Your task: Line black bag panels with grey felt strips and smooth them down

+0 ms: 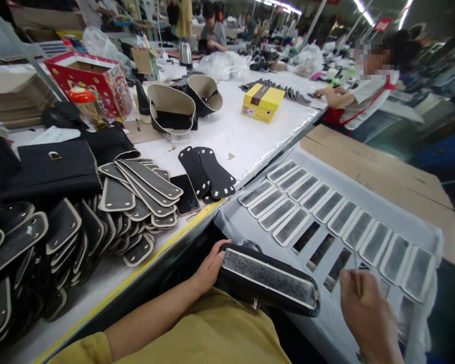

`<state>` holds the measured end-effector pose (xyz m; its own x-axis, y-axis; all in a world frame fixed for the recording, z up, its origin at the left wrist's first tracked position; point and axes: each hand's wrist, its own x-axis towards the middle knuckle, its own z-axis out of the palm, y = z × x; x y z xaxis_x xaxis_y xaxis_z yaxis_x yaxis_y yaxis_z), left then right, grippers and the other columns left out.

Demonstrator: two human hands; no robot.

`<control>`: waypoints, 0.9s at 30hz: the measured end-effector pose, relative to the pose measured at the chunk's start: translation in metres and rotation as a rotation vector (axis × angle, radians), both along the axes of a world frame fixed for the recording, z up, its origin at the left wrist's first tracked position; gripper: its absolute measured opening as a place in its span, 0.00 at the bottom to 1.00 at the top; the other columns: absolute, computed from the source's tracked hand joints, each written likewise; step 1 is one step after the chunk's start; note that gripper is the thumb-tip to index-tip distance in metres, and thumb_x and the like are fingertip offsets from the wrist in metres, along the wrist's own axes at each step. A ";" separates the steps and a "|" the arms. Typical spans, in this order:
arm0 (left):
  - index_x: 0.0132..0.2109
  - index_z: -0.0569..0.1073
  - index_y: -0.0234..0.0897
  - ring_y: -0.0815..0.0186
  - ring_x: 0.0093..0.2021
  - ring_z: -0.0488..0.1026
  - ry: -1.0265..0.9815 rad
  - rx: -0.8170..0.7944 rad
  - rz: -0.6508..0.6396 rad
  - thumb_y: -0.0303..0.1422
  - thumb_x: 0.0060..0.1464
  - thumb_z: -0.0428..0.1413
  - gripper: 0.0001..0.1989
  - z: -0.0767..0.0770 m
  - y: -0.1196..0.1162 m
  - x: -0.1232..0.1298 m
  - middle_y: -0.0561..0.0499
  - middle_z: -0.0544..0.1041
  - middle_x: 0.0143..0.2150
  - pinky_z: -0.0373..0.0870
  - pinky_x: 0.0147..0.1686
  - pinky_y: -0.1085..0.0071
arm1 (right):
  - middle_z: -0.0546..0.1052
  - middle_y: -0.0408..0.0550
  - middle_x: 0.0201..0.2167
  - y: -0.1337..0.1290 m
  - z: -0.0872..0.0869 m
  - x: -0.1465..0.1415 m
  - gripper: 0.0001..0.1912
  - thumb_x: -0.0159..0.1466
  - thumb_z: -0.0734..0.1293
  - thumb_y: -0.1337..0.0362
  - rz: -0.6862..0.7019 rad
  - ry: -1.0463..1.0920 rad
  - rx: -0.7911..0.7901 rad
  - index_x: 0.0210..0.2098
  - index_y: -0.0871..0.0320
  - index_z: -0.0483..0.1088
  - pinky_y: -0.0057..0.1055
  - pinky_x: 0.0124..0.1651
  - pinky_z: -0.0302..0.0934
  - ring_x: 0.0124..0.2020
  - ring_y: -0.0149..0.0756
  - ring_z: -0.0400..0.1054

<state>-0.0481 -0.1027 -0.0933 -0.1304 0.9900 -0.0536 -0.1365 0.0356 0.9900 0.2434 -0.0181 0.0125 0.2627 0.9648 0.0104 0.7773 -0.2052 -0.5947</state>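
My left hand [211, 268] grips the left end of a long black bag piece [267, 278], whose upturned face has a grey strip with a pale border. A small metal fitting shows on its lower side, close to my yellow shirt. Over the right table, my right hand [366, 303] is closed around a thin stick [357, 253] that points upward. Beyond it, rows of grey rectangular pieces with white borders [341, 215] lie on a pale sheet [231, 217]. Several darker rectangles [320, 251] sit nearer to me.
Piled black flaps with pale edges [64, 227] cover the left table, beside a phone [185, 194] and black shaped pieces [212, 172]. Farther back are a yellow box [263, 102], a red box [91, 81] and open bag bodies [172, 108]. A person [364, 91] works at the right.
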 end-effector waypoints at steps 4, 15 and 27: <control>0.55 0.63 0.37 0.60 0.52 0.64 -0.006 -0.062 0.003 0.44 0.60 0.43 0.22 0.007 0.001 -0.002 0.47 0.69 0.52 0.56 0.55 0.65 | 0.63 0.42 0.20 -0.007 -0.022 0.022 0.15 0.54 0.63 0.50 -0.031 -0.109 -0.118 0.30 0.55 0.63 0.31 0.23 0.48 0.19 0.32 0.54; 0.47 0.71 0.37 0.60 0.49 0.68 0.238 -0.132 -0.138 0.47 0.57 0.43 0.22 0.019 0.024 -0.008 0.48 0.73 0.48 0.61 0.52 0.65 | 0.55 0.31 0.13 -0.019 -0.058 0.028 0.20 0.50 0.69 0.49 -0.191 1.209 -0.127 0.29 0.57 0.62 0.18 0.15 0.46 0.13 0.20 0.46; 0.46 0.69 0.39 0.62 0.45 0.70 0.481 -0.163 -0.031 0.47 0.58 0.40 0.21 0.008 0.017 0.002 0.51 0.74 0.44 0.67 0.44 0.72 | 0.58 0.35 0.18 -0.028 -0.077 0.032 0.15 0.58 0.63 0.52 0.083 0.840 -0.309 0.37 0.56 0.66 0.24 0.18 0.46 0.15 0.24 0.47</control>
